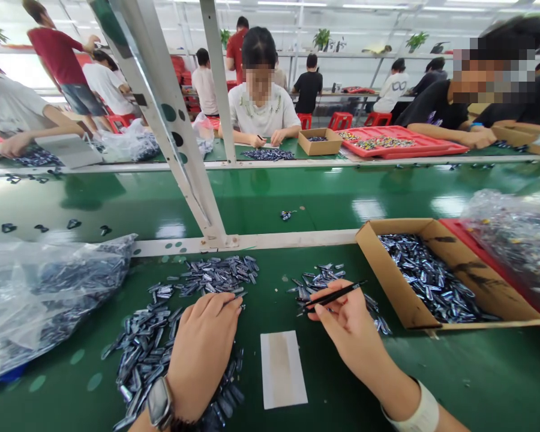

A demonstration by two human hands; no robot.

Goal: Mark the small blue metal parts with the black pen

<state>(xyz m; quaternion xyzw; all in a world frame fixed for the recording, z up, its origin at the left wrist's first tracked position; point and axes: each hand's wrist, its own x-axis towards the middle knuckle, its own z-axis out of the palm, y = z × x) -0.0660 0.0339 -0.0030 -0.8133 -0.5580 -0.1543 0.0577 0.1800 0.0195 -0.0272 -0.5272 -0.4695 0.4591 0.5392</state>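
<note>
My left hand (207, 348), with a watch (159, 403) on its wrist, lies low over a pile of small dark glossy plastic pieces (139, 348). Its fingers are curled together, and the tip of a dark piece shows at the fingertips. Pinched in my right hand (348, 318) is a pair of black tweezers (335, 295), its tips pointing left above a smaller heap of pieces (317, 277). Between my hands a white card (283, 369) with a beige strip lies flat on the green table (342, 390).
A cardboard box (405, 315) of dark pieces stands at right, beside a red tray with a clear bag (517, 240). Another plastic bag (54, 294) lies at left. A white metal post (171, 132) rises ahead by the green belt (261, 192). Several people work beyond.
</note>
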